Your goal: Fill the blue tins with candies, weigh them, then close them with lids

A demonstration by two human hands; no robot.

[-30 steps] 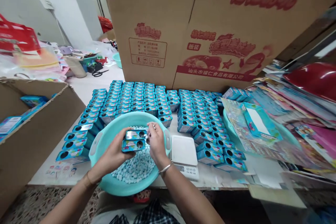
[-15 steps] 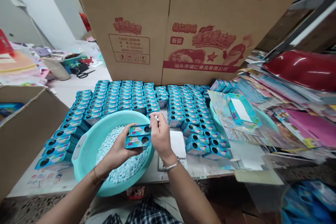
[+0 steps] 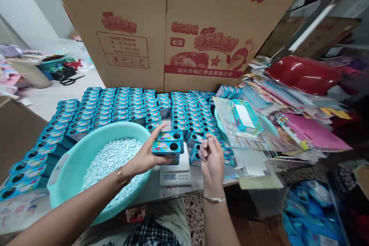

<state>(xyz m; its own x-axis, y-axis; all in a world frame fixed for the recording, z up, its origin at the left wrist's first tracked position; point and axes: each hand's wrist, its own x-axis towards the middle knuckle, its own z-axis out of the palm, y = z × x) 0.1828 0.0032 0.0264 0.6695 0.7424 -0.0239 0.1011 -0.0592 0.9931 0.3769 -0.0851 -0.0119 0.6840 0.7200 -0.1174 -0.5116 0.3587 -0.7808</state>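
Note:
My left hand (image 3: 145,152) grips two small blue candy boxes (image 3: 165,147) side by side, their round dark holes facing up. They are above a white kitchen scale (image 3: 175,176), partly covering it. To the right, my right hand (image 3: 212,155) is raised near the standing boxes, its fingers curled together. Whatever they hold, if anything, cannot be made out. Under my left forearm, a turquoise basin (image 3: 62,169) contains a heap of pale blue-white candies (image 3: 111,159).
Rows of blue boxes (image 3: 95,109) stand behind the basin, against a large carton (image 3: 129,69). On the right are a second basin (image 3: 271,125) under printed sheets, stacked cards and a red bowl (image 3: 302,75). Below right, a clear bag (image 3: 311,207) contains more blue boxes.
Both boxes have moved right, from over the basin to over the scale. My right hand has drawn away from them to the right; the white candy at its fingertips no longer shows. The view shifted right.

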